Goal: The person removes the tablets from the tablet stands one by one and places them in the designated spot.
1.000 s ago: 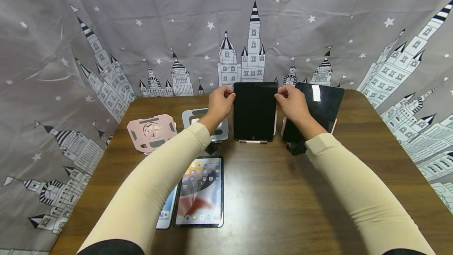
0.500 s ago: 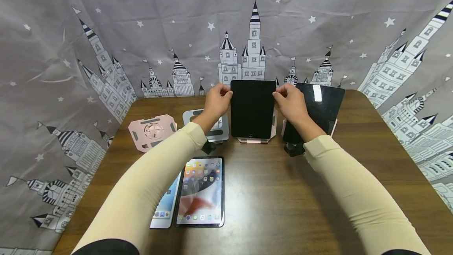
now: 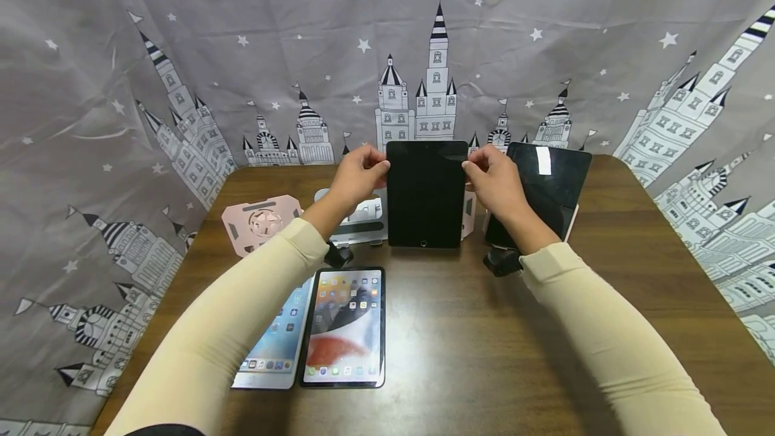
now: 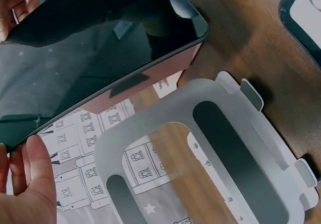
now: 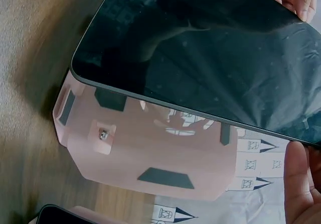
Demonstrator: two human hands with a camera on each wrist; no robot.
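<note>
A black-screened tablet (image 3: 426,197) with a home button is held upright by both hands at its top side edges. My left hand (image 3: 360,177) pinches its left edge, thumb in front; my right hand (image 3: 495,177) pinches the right edge. Behind the tablet is a pink tablet stand (image 5: 165,148); the right wrist view shows a gap between the two at the stand's lower lip. Beside my left hand stands a grey stand (image 4: 220,128) with dark pads. Near my right hand, another black tablet (image 3: 547,180) leans on a pink stand.
A lit tablet with a black border (image 3: 344,328) lies flat in front, alongside a white-framed tablet (image 3: 275,335) partly under the left sleeve. A pink stand (image 3: 262,221) stands at the far left of the wooden table (image 3: 484,355). A castle-print curtain (image 3: 290,25) hangs behind.
The held tablet has come off the pink stand, shifting left and towards me, its lower edge now in front of the stand's lip. Both hands have kept their pinch.
</note>
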